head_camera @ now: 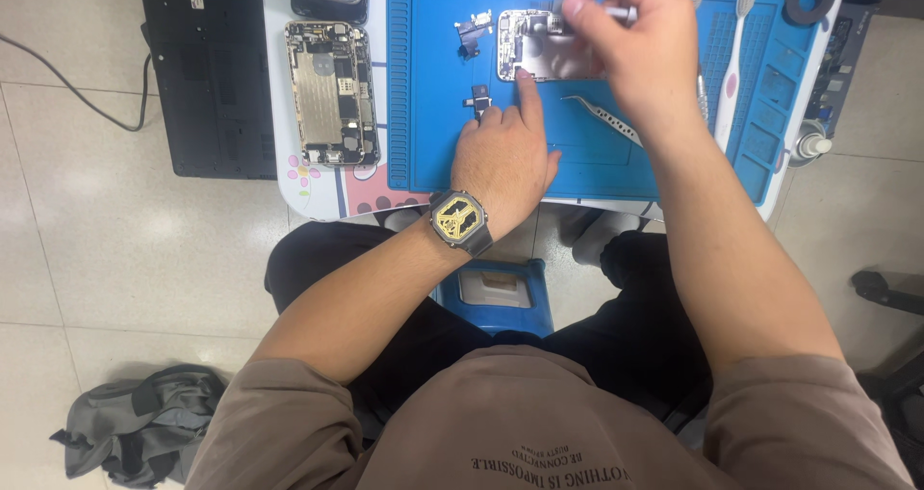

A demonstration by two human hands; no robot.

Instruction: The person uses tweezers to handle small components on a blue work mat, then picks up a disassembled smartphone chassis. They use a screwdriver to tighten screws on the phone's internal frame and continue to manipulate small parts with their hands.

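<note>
A small circuit board (535, 45) lies on a blue work mat (433, 124). My left hand (502, 153), with a dark wristwatch (459, 219) on the wrist, rests on the mat and presses its index fingertip on the board's lower edge. My right hand (630, 42) hovers over the board's right side, fingers closed on a thin silver tool (616, 12) whose tip is hidden. A small black part (479, 98) sits beside my left fingers, and another small part (473, 31) lies left of the board.
Metal tweezers (606, 119) lie on the mat under my right forearm. An opened phone housing (331, 93) sits left of the mat. Two toothbrushes (733, 62) lie at the right. A black laptop (207, 66) rests on the floor, a grey bag (135, 427) at bottom left.
</note>
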